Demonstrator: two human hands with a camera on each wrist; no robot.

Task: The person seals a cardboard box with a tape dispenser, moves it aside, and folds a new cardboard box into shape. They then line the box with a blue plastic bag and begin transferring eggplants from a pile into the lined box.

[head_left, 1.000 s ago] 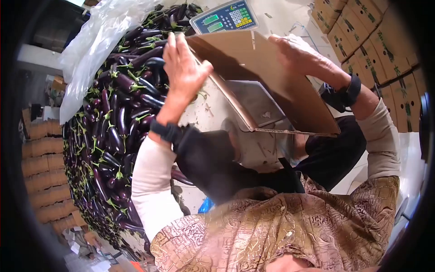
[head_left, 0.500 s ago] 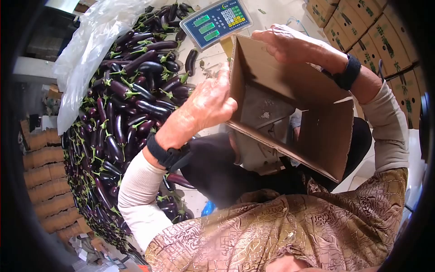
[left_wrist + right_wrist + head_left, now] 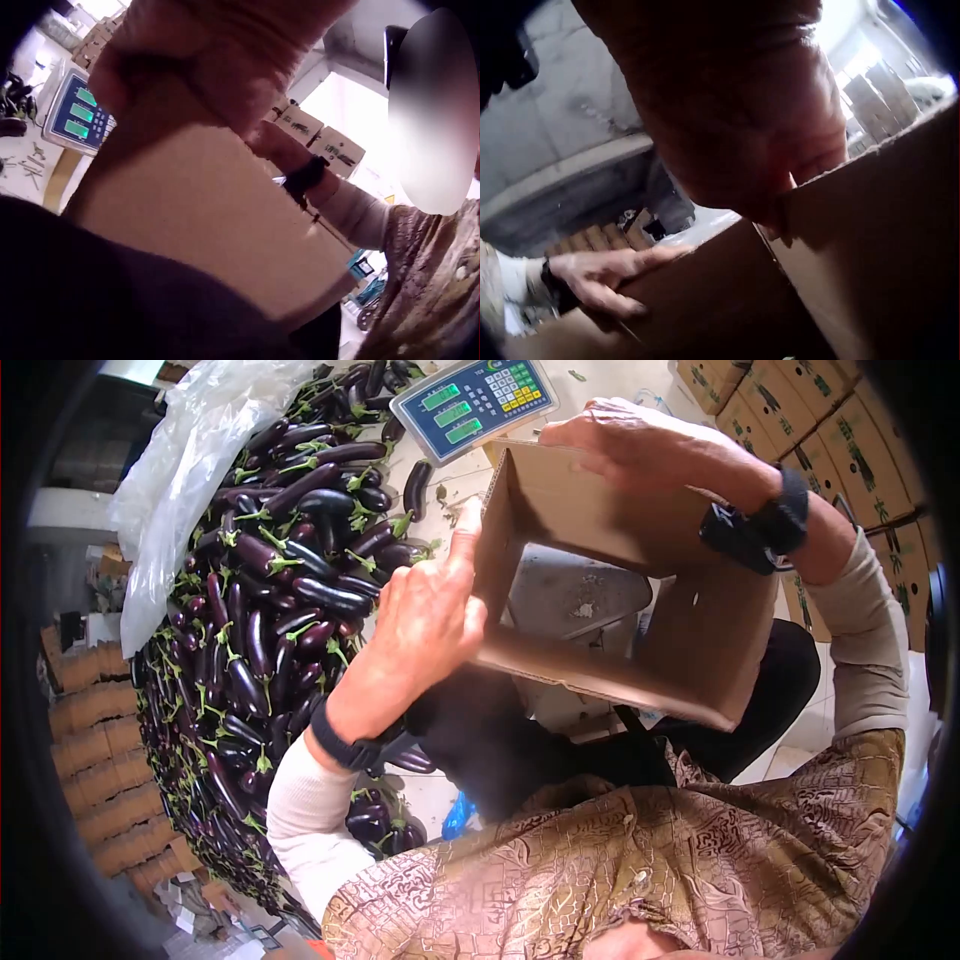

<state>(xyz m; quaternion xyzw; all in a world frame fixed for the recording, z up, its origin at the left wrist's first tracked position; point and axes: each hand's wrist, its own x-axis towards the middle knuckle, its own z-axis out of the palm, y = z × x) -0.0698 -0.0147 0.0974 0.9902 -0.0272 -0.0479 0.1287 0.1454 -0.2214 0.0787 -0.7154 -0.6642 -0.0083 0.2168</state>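
Observation:
In the head view a brown cardboard box (image 3: 700, 625) stands squared open between the hands, and a grey platform (image 3: 575, 595) with bits of debris shows through it. My left hand (image 3: 425, 615) grips the box's left wall, index finger stretched along it toward the far corner; the right wrist view has this hand's (image 3: 604, 277) thumb on the inner face. My right hand (image 3: 650, 445) holds the far wall by its top edge. Its thumb tip reaches inside the cardboard at a corner in the right wrist view. The left wrist view shows the outer face (image 3: 202, 210) of a wall.
A large heap of eggplants (image 3: 265, 620) covers the floor at left, with clear plastic sheeting (image 3: 190, 470) along its far side. Beyond the box is a scale display (image 3: 470, 405). Printed cartons (image 3: 850, 450) are stacked at right, and flattened cardboard (image 3: 105, 720) at far left.
The box has gone from a tilted, partly folded shape to a squared one, and its opening faces up more. My left hand moved down from the far edge to the left wall.

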